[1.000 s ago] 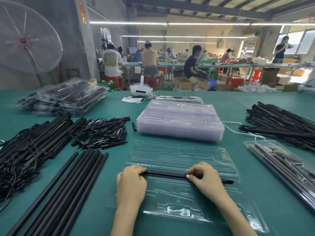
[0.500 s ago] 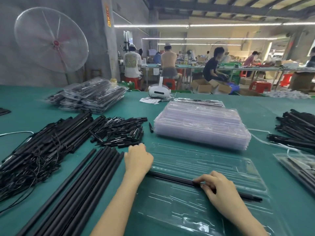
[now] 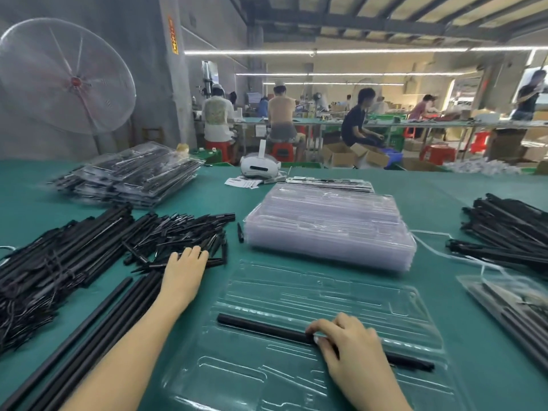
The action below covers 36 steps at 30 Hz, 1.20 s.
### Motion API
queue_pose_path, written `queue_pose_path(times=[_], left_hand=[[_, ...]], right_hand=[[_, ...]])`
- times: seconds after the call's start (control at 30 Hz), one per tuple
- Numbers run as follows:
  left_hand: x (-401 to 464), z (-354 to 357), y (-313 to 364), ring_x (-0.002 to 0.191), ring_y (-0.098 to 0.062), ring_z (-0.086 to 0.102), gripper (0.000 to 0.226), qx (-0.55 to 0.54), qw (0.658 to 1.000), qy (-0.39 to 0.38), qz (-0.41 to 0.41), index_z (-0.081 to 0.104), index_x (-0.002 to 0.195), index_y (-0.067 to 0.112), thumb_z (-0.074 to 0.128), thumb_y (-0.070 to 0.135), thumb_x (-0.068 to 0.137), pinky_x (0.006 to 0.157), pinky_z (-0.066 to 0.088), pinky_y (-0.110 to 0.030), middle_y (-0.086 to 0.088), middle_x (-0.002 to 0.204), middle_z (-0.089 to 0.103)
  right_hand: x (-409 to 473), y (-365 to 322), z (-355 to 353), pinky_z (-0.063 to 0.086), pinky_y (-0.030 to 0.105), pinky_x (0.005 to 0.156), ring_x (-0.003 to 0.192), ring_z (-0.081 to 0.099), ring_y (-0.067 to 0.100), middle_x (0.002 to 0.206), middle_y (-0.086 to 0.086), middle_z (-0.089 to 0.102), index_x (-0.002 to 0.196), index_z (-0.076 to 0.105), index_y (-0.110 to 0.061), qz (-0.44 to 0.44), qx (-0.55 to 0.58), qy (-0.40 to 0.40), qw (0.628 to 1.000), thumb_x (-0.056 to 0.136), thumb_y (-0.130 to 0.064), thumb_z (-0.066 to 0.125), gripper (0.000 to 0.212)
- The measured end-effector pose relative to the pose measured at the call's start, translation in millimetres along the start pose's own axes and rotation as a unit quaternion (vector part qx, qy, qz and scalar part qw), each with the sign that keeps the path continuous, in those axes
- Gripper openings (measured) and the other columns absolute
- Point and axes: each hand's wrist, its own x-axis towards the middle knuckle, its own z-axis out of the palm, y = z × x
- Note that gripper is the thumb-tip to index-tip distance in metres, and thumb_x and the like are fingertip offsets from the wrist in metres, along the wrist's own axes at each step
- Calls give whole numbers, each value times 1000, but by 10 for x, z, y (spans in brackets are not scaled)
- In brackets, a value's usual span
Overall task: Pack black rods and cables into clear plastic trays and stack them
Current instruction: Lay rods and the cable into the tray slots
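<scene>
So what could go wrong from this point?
1. The right hand alone presses the rod into the open tray; its free left end could lift out of the groove.
2. The left hand reaches into the tangled pile of small black parts, so it may drag out several at once.
3. The thin tray could slide on the table under one-sided pressure.

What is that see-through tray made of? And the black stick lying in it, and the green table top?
Tray: looks like thin clear plastic, glossy; the green shows through and its moulded ridges catch the light.
Black stick: smooth, matte black, maybe plastic or coated metal; I cannot tell which.
Table top: seems a dull green mat, perhaps rubber or felt, with no shine.
</scene>
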Motion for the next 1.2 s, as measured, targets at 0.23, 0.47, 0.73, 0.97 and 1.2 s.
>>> queue_pose_path(times=[0.23, 0.47, 0.73, 0.97, 1.2], left_hand=[[-11, -18, -12, 115, -17, 47, 28, 19, 998, 15, 60, 39, 122, 18, 41, 9, 96, 90, 32, -29, 4, 121, 52], [-205, -135, -103, 120, -17, 47, 28, 14, 991, 0, 133, 44, 126, 18, 38, 31, 102, 90, 38, -28, 2, 126, 49], [-549, -849, 361, 72, -27, 56, 16, -553, 823, 123, -45, 48, 94, 8, 63, 5, 88, 66, 41, -24, -10, 85, 60], [-1225, -1455, 1260, 72, -11, 62, 26, -743, 639, -133, 150, 48, 80, 18, 72, 7, 80, 74, 51, -28, -2, 86, 71], [-1500, -1305, 1583, 94, -1, 62, 24, -598, 765, -62, 231, 59, 105, 32, 65, 18, 86, 92, 45, -24, 11, 98, 70]], right_hand=[[-15, 13, -32, 28, 27, 83, 107, 43, 6, 100, -12, 45, 117, 52, -49, 4, 34, -14, 999, 100, -38, 36, 25], [-158, 136, -207, 43, 39, 90, 82, 55, 4, 86, -17, 59, 98, 68, -25, 102, 167, 190, 962, 96, -24, 52, 16], [-195, 277, -282, 45, 39, 85, 80, 63, 22, 75, -3, 68, 86, 71, -23, 217, 265, 183, 922, 96, -19, 51, 22], [-221, 559, -439, 44, 21, 62, 59, 50, 9, 64, -1, 57, 82, 72, -14, 265, 554, 273, 741, 95, -12, 51, 25], [-226, 563, -331, 46, 27, 67, 59, 49, 13, 62, 1, 55, 81, 72, -8, 290, 499, 289, 764, 94, -8, 51, 25]])
